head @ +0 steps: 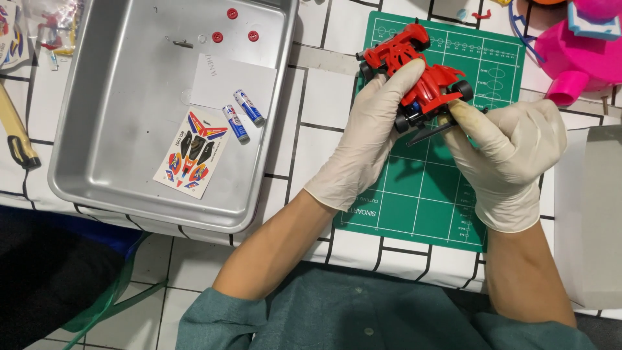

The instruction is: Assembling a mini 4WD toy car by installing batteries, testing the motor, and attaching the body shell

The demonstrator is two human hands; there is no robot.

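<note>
- Red plastic toy race car is held in the air above the green cutting mat, with both hands in pale latex gloves.
- The left hand is closed around the car body, fingers over the top.
- The right hand grips the rear end of the car, thumb near a black wheel, pressing a thin dark tool at its underside.
- The mat lies on the table, which has a white cover with black lines.
- To the left stands a metal tray; in it are two small batteries, a sticker sheet, a white paper and three red buttons.
- A pink toy is at the far right.
</note>
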